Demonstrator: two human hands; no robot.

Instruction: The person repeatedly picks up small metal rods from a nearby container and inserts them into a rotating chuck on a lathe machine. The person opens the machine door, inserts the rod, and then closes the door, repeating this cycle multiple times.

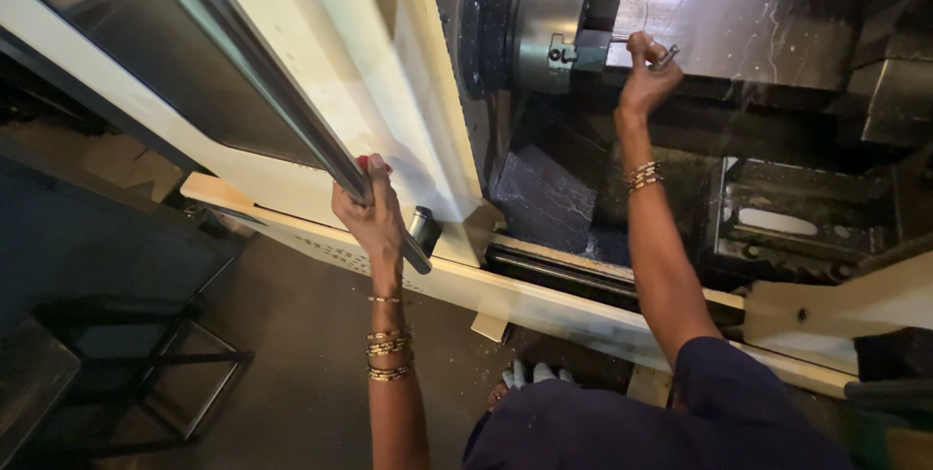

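A cream machine door (321, 62) stands slid aside; the left hand (367, 212) is wrapped tight around its steel handle bar (292, 105). Inside, the steel chuck (549, 28) faces right, where the right hand (646, 71) pinches a slim metal rod (667, 57) just beside it.

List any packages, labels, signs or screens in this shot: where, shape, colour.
Faint dotted marking: on the cream lower panel of the machine, just left of the left hand; small, pale grey, too blurred to make out.
No packages, signs or screens show elsewhere, including around the right hand at the steel chuck.
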